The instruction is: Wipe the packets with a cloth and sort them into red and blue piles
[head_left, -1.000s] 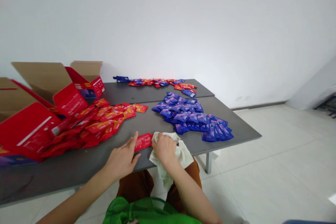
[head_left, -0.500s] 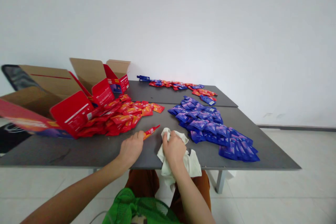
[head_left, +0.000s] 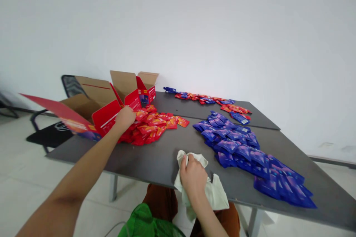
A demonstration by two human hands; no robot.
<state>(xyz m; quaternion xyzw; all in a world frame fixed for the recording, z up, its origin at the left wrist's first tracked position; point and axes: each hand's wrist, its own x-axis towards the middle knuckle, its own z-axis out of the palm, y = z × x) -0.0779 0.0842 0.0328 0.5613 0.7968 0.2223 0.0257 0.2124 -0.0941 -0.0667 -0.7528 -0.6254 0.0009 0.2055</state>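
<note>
My left hand [head_left: 125, 117] reaches far to the left and rests closed on the near edge of the heap of red packets [head_left: 152, 124], right beside the red flap of an open cardboard box [head_left: 111, 96]. What its fingers hold is hidden. My right hand [head_left: 194, 176] stays at the table's front edge, its fingers curled tightly around a crumpled white cloth [head_left: 215, 192] that hangs over the edge. A wide spread of blue packets [head_left: 244, 152] lies to the right of that hand.
A mixed row of red and blue packets [head_left: 211, 100] lies on the far grey table [head_left: 155, 161]. A black chair [head_left: 52, 133] stands behind the box on the left. A green mesh bag [head_left: 144, 224] lies on my lap. Pale floor and white wall surround the tables.
My left hand lifted a red packet from beside the cloth and carried it left to the red heap. The right hand kept its grip on the cloth. The view swung left.
</note>
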